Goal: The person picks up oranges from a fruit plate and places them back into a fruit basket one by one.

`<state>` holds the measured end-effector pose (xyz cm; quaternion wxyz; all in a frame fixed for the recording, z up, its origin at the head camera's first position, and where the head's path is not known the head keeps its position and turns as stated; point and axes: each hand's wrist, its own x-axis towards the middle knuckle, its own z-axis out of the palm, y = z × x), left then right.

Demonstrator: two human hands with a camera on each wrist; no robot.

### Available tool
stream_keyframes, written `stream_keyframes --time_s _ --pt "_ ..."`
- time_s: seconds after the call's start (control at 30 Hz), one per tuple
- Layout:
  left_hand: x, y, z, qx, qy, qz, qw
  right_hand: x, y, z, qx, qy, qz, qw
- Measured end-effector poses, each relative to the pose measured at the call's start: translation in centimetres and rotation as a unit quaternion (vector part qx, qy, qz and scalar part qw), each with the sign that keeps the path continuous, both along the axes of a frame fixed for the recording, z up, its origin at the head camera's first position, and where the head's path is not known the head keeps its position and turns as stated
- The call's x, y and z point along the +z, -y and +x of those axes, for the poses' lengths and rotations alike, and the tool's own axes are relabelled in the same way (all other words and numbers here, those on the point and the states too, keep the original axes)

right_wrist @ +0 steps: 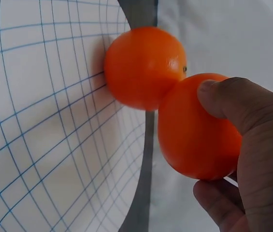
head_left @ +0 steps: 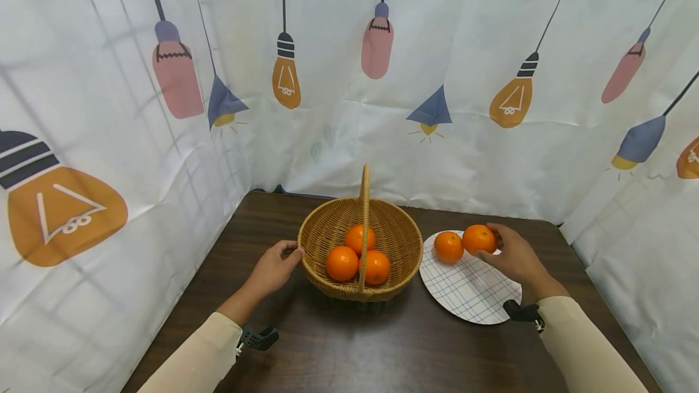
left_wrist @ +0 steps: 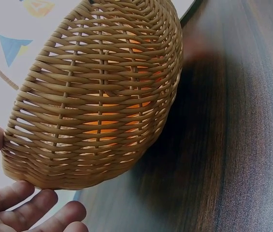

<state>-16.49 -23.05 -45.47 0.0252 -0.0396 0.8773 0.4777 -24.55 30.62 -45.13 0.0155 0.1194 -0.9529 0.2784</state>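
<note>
A wicker basket point(head_left: 311, 235) with a tall handle stands mid-table and holds three oranges point(head_left: 342, 264). My left hand point(head_left: 275, 267) grips its left rim, thumb at the edge and fingers on the outer side; the left wrist view shows the woven wall point(left_wrist: 97, 96) close up, orange showing through the gaps. On the right, my right hand point(head_left: 516, 253) holds an orange point(head_left: 479, 239) over the far part of a white plate point(head_left: 480, 293) with blue grid lines. Another orange point(right_wrist: 143, 67) sits on that plate, right beside the held one.
Both hands work over a dark wooden table point(head_left: 349, 350). White curtain point(head_left: 338, 138) printed with lamps and bulbs encloses it at the back and sides. The basket's handle point(head_left: 364, 223) rises well above its rim. A dark band point(head_left: 259, 338) is on each wrist.
</note>
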Motion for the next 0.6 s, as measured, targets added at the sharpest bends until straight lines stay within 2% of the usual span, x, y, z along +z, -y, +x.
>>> stream_keyframes --time_s 0.6 --pt "-0.1 0.0 0.0 -0.005 -0.012 -0.01 0.9999 2.8 2.9 0.3 0.036 -0.029 -0.01 0.999"
